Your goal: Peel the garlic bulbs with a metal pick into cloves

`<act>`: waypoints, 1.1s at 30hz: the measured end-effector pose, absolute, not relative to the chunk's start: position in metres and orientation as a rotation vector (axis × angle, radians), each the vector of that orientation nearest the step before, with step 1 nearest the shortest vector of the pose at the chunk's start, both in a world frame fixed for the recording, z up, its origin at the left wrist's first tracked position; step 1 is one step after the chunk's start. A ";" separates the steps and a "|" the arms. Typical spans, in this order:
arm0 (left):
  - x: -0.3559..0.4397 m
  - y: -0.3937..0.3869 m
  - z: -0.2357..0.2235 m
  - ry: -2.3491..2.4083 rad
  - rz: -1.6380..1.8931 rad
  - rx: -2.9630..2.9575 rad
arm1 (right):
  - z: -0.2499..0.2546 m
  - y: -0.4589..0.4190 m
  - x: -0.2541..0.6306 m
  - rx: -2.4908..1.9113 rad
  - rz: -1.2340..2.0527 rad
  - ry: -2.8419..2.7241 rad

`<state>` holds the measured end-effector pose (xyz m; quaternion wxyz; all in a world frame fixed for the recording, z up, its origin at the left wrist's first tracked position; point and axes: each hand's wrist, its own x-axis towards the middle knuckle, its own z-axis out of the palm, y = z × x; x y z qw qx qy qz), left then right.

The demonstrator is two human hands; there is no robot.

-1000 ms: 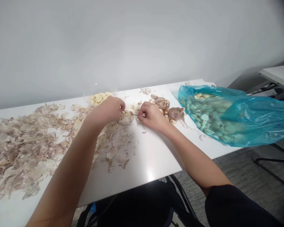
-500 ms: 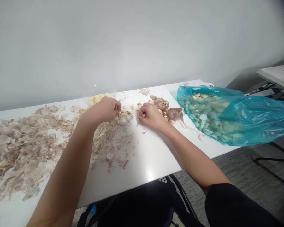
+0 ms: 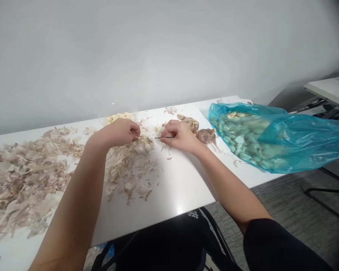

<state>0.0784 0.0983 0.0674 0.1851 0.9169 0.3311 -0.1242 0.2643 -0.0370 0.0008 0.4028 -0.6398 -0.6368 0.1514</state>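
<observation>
My left hand (image 3: 121, 131) is closed, its fingertips pinching the top of a whitish garlic bulb (image 3: 144, 146) that rests on the white table (image 3: 180, 180). Part of the grip is hidden behind the hand. Between the thumb and fingers of my right hand (image 3: 180, 136) is a thin, dark two-pronged metal tool (image 3: 159, 137), pointing left at the bulb with a small gap between them. Its exact kind is too small to make out. Beyond the right hand lie two brownish garlic bulbs, one partly covered (image 3: 192, 123) and one with a stalk (image 3: 206, 136).
Papery garlic skins (image 3: 31, 177) cover the table's left side, with more peelings (image 3: 130, 173) near the middle. Peeled cloves (image 3: 117, 117) sit in a clear container by the wall. A blue plastic bag (image 3: 279, 139) full of cloves lies at the right edge.
My right hand has turned slightly, bringing the two-pronged tool into clearer view. The left hand and the garlic bulb have shifted a little left and nearer to me.
</observation>
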 end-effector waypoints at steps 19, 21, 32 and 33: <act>0.079 0.098 0.068 0.923 -0.351 2.591 | 0.002 -0.038 0.260 -1.581 0.386 -1.739; 0.078 0.098 0.068 0.924 -0.351 2.581 | 0.002 -0.038 0.260 -1.557 0.377 -1.741; 0.079 0.098 0.066 0.932 -0.340 2.590 | 0.001 -0.039 0.262 -1.492 0.349 -1.787; 0.079 0.097 0.067 0.931 -0.342 2.592 | 0.000 -0.039 0.262 -1.482 0.346 -1.796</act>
